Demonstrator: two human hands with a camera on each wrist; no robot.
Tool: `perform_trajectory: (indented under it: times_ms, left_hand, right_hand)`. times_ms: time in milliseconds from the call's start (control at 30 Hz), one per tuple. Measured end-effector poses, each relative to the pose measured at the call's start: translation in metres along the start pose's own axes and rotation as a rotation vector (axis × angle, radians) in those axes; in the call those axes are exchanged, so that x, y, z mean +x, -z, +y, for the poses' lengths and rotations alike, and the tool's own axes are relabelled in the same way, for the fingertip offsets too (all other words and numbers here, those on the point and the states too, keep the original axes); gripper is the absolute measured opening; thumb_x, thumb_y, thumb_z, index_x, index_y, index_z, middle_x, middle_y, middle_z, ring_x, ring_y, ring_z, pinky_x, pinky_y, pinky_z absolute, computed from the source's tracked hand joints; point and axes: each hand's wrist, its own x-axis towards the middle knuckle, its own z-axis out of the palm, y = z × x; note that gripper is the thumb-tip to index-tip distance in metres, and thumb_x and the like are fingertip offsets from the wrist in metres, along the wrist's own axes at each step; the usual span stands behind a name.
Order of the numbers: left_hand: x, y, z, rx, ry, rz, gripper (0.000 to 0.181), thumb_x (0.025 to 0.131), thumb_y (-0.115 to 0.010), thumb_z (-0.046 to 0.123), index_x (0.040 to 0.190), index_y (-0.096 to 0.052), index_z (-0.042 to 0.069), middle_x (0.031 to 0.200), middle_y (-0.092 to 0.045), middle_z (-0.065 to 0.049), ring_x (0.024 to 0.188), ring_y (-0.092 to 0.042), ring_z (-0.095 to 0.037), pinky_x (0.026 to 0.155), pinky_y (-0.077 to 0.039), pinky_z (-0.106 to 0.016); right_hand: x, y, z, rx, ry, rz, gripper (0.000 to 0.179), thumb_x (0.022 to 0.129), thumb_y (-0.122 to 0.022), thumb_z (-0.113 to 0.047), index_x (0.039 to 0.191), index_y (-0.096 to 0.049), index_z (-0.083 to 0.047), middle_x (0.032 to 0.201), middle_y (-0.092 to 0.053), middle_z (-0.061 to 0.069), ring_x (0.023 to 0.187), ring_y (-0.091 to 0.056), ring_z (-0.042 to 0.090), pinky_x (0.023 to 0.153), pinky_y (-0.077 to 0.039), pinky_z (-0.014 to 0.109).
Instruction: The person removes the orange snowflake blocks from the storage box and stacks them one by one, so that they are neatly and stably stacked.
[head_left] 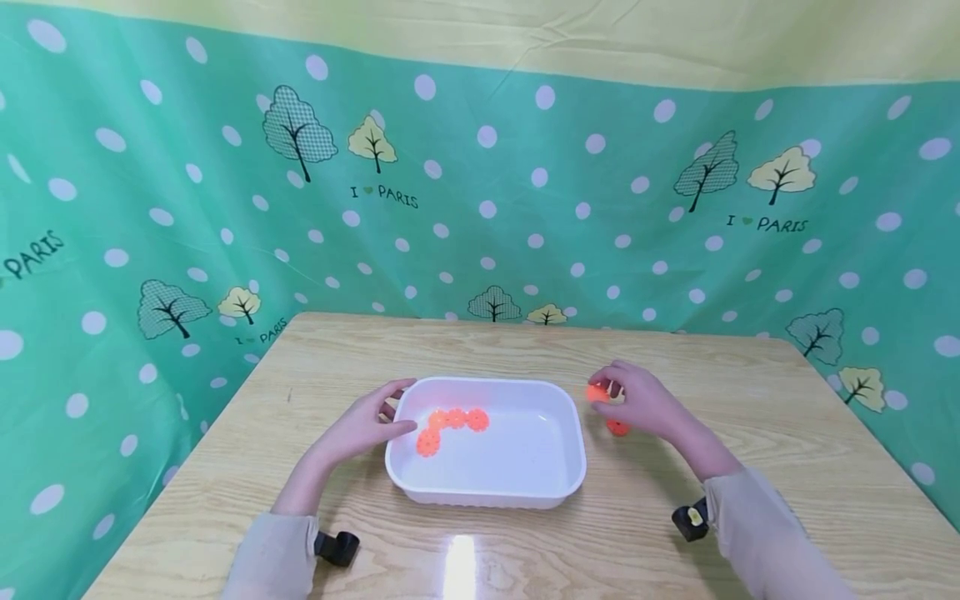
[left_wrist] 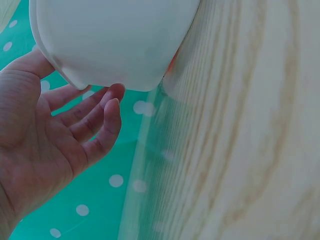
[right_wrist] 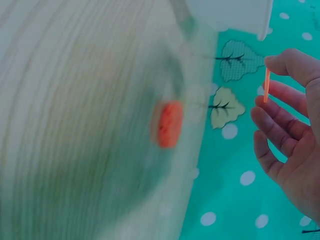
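Note:
A white plastic basin [head_left: 517, 498] stands on the table. Inside it, toward the left, lies a bent row of several orange snowflake building discs [head_left: 457, 418]. My left hand [head_left: 372, 421] holds the basin's left end; in the left wrist view its thumb reaches over the rim and its fingers curl beneath it. To the right of the basin, my right hand [head_left: 637, 402] pinches an orange disc [right_wrist: 267, 86] between thumb and fingers, raised off the table and seen edge-on in the right wrist view. Another orange disc [right_wrist: 170, 124] lies flat on the tabletop below this hand.
The wooden table [head_left: 750, 400] carries the basin and the discs. A green dotted curtain [head_left: 525, 192] with tree prints hangs along its far side and left side. Dark wrist mounts [head_left: 339, 548] sit at both sleeves.

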Motion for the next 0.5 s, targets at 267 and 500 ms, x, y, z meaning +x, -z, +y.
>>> perform_trajectory:
  times_ms: [267,500]
  left_hand:
    - [-0.003,0.003,-0.003,0.016,-0.002,0.011,0.067,0.079,-0.069,0.032,0.136,-0.039,0.015,0.118,-0.050,-0.007,0.085,-0.053,-0.018,0.069,-0.048,-0.029]
    - [-0.002,0.002,-0.004,0.019,-0.001,0.010,0.067,0.079,-0.069,0.034,0.137,-0.039,0.016,0.118,-0.051,-0.005,0.086,-0.052,-0.017,0.070,-0.048,-0.030]
  right_hand:
    - [-0.001,-0.007,0.014,-0.008,-0.024,-0.036,0.028,0.074,-0.071,-0.020,0.099,-0.065,-0.010,0.083,-0.055,-0.002,0.077,-0.051,0.016,0.062,-0.043,0.027]
    - [-0.008,-0.011,0.028,-0.022,-0.062,-0.074,0.028,0.074,-0.071,-0.018,0.099,-0.065,-0.008,0.082,-0.056,0.000,0.075,-0.052,0.015,0.063,-0.043,0.028]
